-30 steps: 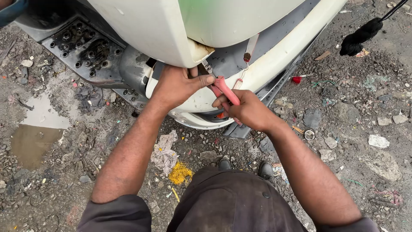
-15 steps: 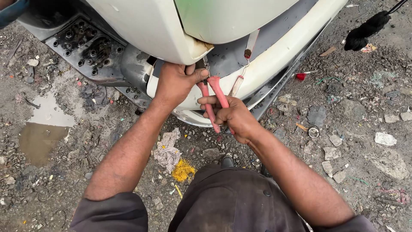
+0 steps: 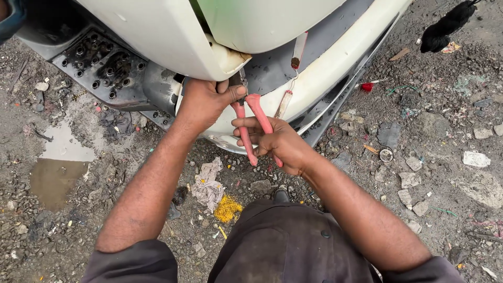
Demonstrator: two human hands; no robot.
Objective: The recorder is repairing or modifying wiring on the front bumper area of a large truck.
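Two bare hands work at the lower edge of a cream vehicle body panel [image 3: 335,68] that fills the upper part of the view. Its curved rim runs from lower left up toward the right corner, and a second pale shell [image 3: 157,36] overhangs it, ending in a broken corner directly above the hands. To the left, a dark metal plate [image 3: 105,68] studded with bolts projects outward over the ground. The ground [image 3: 445,173] is wet grit scattered with stones; open room lies to the right of the panel rim and to the left around a muddy puddle [image 3: 55,170].

Left hand [image 3: 207,99]: grip clenched against the panel edge beneath the broken corner, thumb pressed toward the tool head.

Right hand [image 3: 280,144]: grip closed around the red-handled pliers [image 3: 251,128], fingers wrapped over both handles. The handles are spread apart and slope down toward the person; the tool head sits at the panel edge beside the left thumb, partly hidden.

A crumpled rag [image 3: 208,183] and a yellow scrap [image 3: 227,208] lie on the ground between the forearms. A small red piece [image 3: 367,87] rests near the rim on the right.
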